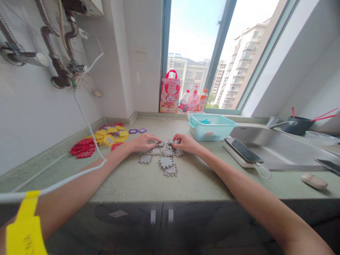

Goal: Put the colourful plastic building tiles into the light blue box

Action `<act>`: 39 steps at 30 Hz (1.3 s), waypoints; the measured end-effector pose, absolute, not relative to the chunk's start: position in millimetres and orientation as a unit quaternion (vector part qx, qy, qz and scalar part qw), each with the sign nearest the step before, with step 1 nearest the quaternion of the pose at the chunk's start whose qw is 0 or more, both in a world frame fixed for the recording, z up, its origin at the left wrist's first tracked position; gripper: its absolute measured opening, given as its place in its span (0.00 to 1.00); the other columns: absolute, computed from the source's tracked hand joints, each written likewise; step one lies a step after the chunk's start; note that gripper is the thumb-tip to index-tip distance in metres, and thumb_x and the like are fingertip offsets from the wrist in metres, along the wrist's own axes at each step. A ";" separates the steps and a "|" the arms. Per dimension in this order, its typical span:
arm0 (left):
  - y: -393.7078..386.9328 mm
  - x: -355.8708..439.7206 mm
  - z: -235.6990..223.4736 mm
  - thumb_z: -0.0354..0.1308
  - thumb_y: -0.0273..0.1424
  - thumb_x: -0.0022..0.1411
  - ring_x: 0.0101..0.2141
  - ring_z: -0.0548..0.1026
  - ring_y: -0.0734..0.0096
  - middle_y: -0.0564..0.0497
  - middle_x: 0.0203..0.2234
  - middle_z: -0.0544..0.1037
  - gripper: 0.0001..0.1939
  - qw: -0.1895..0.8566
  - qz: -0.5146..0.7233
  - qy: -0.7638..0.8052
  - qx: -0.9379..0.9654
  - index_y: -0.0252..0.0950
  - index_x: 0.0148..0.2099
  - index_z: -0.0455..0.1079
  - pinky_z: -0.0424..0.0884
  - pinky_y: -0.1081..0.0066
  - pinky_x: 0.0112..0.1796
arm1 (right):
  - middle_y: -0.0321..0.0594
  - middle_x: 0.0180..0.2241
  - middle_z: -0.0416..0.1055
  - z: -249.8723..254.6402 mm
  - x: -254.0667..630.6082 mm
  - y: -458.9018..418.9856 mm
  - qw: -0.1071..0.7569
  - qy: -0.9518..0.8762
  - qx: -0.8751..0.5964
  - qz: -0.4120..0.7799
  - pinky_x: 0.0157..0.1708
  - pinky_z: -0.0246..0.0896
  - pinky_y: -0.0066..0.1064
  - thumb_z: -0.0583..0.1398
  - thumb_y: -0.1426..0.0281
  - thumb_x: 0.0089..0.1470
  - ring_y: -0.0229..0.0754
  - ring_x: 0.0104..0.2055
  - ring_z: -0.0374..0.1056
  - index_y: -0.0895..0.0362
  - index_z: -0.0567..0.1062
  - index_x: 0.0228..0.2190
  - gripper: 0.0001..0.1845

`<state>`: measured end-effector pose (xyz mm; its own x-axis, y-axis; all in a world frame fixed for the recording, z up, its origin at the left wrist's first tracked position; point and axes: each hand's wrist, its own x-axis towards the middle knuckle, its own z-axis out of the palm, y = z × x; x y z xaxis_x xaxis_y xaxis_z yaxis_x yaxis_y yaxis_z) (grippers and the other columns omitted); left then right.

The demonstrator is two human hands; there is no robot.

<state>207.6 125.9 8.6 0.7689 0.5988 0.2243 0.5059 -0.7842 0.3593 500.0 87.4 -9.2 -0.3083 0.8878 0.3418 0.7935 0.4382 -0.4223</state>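
Observation:
Several grey interlocking puzzle tiles (pixel 166 162) with toothed edges lie in a loose group on the counter, some overlapping. From the left, my left hand (pixel 145 142) reaches in, its thumb and fingertips closed at a grey tile (pixel 160 144) near the back of the group. My right hand (pixel 185 143) pinches another grey tile (pixel 170 143) between thumb and fingers, just across from the left hand. Part of each of these tiles is hidden by the fingers. Nearest the counter's front edge lies a tile with a printed pattern (pixel 170 170).
Red tiles (pixel 84 148), yellow tiles (pixel 108 140) and purple tiles (pixel 137 131) lie at the left. A light-blue plastic basin (pixel 212 132) stands behind my right hand. Further right are a phone (pixel 243 150) and a steel sink (pixel 268 156). A white cable (pixel 86 120) hangs across my left forearm.

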 end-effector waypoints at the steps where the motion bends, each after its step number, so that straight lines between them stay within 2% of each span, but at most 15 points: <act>1: 125.1 207.7 8.9 0.59 0.42 0.66 0.54 0.77 0.62 0.49 0.54 0.81 0.21 0.146 0.168 0.301 0.927 0.43 0.57 0.79 0.67 0.69 0.58 | 0.40 0.36 0.79 -10.0 500.0 87.5 0.274 -0.804 -0.520 0.093 0.39 0.63 0.31 0.69 0.66 0.53 0.42 0.37 0.73 0.55 0.80 0.40 0.12; 6: 126.4 209.3 5.8 0.65 0.52 0.60 0.54 0.77 0.60 0.50 0.54 0.82 0.27 0.179 0.186 0.322 0.911 0.45 0.56 0.80 0.67 0.70 0.56 | 0.39 0.37 0.79 -13.3 507.2 85.1 0.311 -0.806 -0.492 0.106 0.40 0.65 0.33 0.68 0.66 0.52 0.44 0.40 0.73 0.55 0.80 0.40 0.12; 10: 133.3 212.1 0.3 0.65 0.53 0.58 0.51 0.79 0.59 0.49 0.50 0.84 0.26 0.186 0.208 0.360 0.891 0.44 0.53 0.82 0.70 0.69 0.53 | 0.38 0.41 0.79 -12.0 511.4 80.2 0.345 -0.815 -0.447 0.128 0.42 0.66 0.34 0.68 0.65 0.53 0.44 0.43 0.73 0.54 0.79 0.42 0.13; 16: 134.9 212.6 1.1 0.72 0.51 0.49 0.44 0.82 0.56 0.43 0.45 0.85 0.37 0.178 0.227 0.413 0.864 0.35 0.56 0.79 0.76 0.66 0.44 | 0.40 0.42 0.78 -12.6 502.3 81.4 0.318 -0.848 -0.406 0.125 0.44 0.65 0.33 0.68 0.68 0.53 0.44 0.45 0.72 0.54 0.80 0.44 0.14; 21: 133.5 208.1 2.5 0.73 0.51 0.48 0.40 0.81 0.59 0.44 0.42 0.85 0.36 0.170 0.220 0.426 0.861 0.35 0.55 0.80 0.76 0.67 0.41 | 0.36 0.38 0.77 -12.8 496.8 85.4 0.282 -0.854 -0.415 0.138 0.41 0.62 0.30 0.67 0.66 0.56 0.42 0.41 0.71 0.53 0.80 0.44 0.13; 25: 131.7 208.8 3.6 0.70 0.53 0.51 0.40 0.81 0.60 0.45 0.42 0.85 0.33 0.158 0.235 0.418 0.863 0.37 0.52 0.82 0.75 0.67 0.40 | 0.36 0.37 0.78 -11.1 503.5 87.1 0.268 -0.842 -0.455 0.110 0.38 0.61 0.30 0.70 0.65 0.53 0.42 0.39 0.72 0.53 0.80 0.43 0.15; 30: 125.0 215.5 5.0 0.67 0.54 0.56 0.43 0.80 0.59 0.45 0.44 0.85 0.30 0.147 0.273 0.427 0.849 0.39 0.53 0.82 0.74 0.65 0.42 | 0.38 0.37 0.79 -9.0 518.1 86.9 0.280 -0.817 -0.499 0.076 0.41 0.64 0.34 0.69 0.63 0.53 0.44 0.38 0.73 0.52 0.80 0.42 0.14; 34: 124.7 219.2 -0.1 0.68 0.55 0.53 0.43 0.81 0.58 0.46 0.44 0.85 0.31 0.138 0.232 0.426 0.863 0.39 0.51 0.82 0.75 0.65 0.44 | 0.39 0.39 0.80 5.0 527.8 78.6 0.294 -0.820 -0.488 0.062 0.45 0.66 0.36 0.68 0.63 0.53 0.45 0.41 0.74 0.52 0.80 0.42 0.14; 39: 127.4 220.3 -2.4 0.71 0.52 0.51 0.43 0.81 0.58 0.43 0.46 0.84 0.34 0.148 0.225 0.437 0.858 0.35 0.55 0.80 0.75 0.65 0.44 | 0.38 0.37 0.78 31.6 537.2 56.5 0.212 -0.859 -0.456 0.096 0.43 0.66 0.35 0.69 0.63 0.53 0.45 0.41 0.73 0.52 0.80 0.41 0.13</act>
